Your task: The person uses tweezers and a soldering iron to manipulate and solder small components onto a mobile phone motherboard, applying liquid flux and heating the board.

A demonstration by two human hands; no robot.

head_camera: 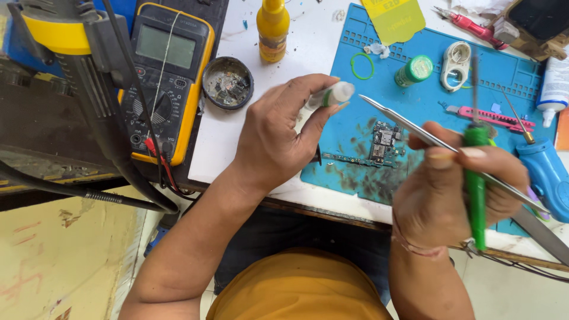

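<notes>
Above the blue work mat (415, 104), the left hand (275, 133) is curled around one small white tube (332, 96), its thumb and fingers pinching the tube so the capped end sticks out toward the right. Just across from it, the right hand (456, 189) is closed on two tools at once: one pair of metal tweezers (409, 125), whose tip points up-left toward the tube, and one green-handled tool (475, 178) held upright through the fist. Between and below the two hands, one small circuit board (379, 145) lies flat on the mat among dark smudges. Farther up the mat sit one green-capped bottle (415, 69), one green ring (361, 65), one white tape dispenser (455, 64) and one pink craft knife (489, 117). Off the mat stand one yellow bottle (272, 26), one round tin of scraps (227, 83) and one yellow multimeter (166, 77) at the left, with one blue soldering tool (545, 172) at the right edge.
</notes>
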